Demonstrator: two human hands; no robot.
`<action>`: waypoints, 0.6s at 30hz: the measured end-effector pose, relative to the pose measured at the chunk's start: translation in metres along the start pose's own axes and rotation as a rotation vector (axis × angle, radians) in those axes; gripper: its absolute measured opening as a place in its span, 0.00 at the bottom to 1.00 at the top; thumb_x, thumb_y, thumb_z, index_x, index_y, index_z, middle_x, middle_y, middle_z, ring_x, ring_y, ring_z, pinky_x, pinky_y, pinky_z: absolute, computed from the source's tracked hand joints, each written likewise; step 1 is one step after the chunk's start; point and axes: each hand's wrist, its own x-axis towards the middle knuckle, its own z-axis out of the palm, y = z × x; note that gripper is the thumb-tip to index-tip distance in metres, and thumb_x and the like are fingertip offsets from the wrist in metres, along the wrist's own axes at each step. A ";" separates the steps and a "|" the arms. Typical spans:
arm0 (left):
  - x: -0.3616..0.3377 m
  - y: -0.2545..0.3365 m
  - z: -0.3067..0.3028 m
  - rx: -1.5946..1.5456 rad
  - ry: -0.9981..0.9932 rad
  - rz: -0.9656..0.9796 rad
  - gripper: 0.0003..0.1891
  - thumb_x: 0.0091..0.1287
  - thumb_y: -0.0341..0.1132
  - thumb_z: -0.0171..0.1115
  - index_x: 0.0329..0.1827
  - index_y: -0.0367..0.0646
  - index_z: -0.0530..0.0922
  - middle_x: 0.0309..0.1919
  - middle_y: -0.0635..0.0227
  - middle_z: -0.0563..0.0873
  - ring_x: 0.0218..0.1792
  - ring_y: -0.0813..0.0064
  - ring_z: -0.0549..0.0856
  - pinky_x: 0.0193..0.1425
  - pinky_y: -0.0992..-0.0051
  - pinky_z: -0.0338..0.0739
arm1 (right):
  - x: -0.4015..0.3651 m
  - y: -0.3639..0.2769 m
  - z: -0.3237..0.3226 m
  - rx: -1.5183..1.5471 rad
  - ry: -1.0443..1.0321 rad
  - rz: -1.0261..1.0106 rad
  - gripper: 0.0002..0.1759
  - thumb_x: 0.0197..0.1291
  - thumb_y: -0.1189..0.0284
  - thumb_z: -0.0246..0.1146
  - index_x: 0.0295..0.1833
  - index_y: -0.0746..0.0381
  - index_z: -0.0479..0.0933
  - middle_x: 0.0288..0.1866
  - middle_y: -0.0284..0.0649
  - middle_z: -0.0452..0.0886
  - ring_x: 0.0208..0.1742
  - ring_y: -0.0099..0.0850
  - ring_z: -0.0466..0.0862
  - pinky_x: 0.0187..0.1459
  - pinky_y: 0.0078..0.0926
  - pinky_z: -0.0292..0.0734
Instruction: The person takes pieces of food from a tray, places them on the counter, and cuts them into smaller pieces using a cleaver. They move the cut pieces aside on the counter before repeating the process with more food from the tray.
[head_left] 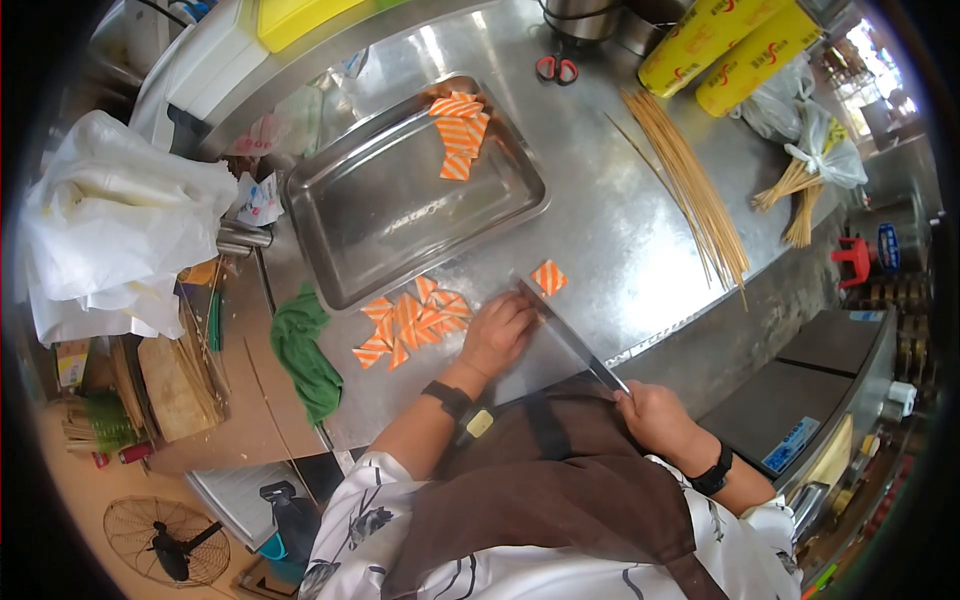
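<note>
A long knife (570, 342) lies slantwise over the steel table, its handle in my right hand (655, 420). My left hand (497, 335) is by the blade's far end with its fingers curled together; what they hold, if anything, is hidden. Just beyond the blade tip sits an orange-and-white striped piece (549, 278). Left of my left hand, several striped pieces (410, 320) are scattered in a loose pile. More striped pieces (461, 135) overlap inside the upper right part of a steel tray (318, 270).
A green cloth (305, 355) lies left of the pile. Wooden skewers (690, 185) spread at the right, with red-handled scissors (556, 70) and yellow rolls (757, 60) farther back. White plastic bags (120, 220) stand at the left. The table's front edge (660, 338) runs near my right hand.
</note>
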 end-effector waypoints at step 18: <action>0.040 0.001 0.002 -0.008 -0.004 -0.057 0.13 0.56 0.25 0.67 0.45 0.38 0.81 0.48 0.59 0.82 0.52 0.54 0.82 0.58 0.60 0.79 | -0.004 0.016 0.001 0.271 0.215 -0.051 0.16 0.73 0.67 0.57 0.34 0.67 0.75 0.24 0.55 0.76 0.26 0.55 0.75 0.31 0.44 0.71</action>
